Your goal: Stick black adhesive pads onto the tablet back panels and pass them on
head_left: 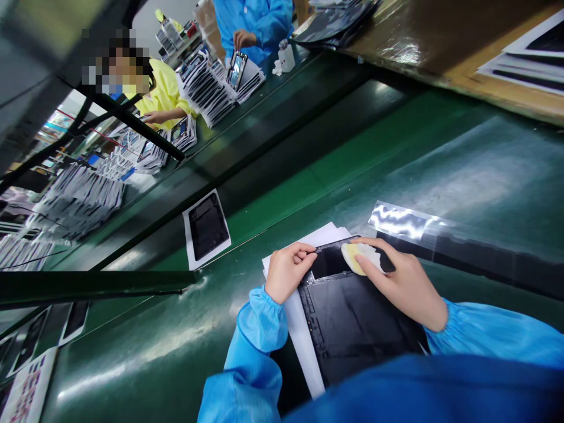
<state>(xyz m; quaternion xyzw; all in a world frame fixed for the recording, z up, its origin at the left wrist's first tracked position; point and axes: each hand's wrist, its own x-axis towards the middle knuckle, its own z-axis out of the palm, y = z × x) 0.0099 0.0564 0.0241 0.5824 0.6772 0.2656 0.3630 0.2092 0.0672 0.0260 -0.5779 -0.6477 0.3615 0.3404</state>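
Note:
A black flat panel, which looks like a tablet housing (356, 317), lies on white paper sheets (304, 349) in front of me. At its upper left corner, my left hand (288, 270) has its fingers curled closed on the edge. My right hand (405, 285) grips a pale white and yellow cloth pad (362, 258) and presses it against the panel's upper part. Beside the pad shows a dark, glossy rectangle (328, 261) set in the panel. The panel's lower end is hidden by my blue sleeve and clothing.
A clear plastic strip (400, 222) lies beyond my right hand. Another dark panel on white paper (208, 228) rests on the green conveyor (282, 194). A dark metal bar (97, 288) crosses at left. Across the line, co-workers (253, 26) sit by stacked panels (207, 88).

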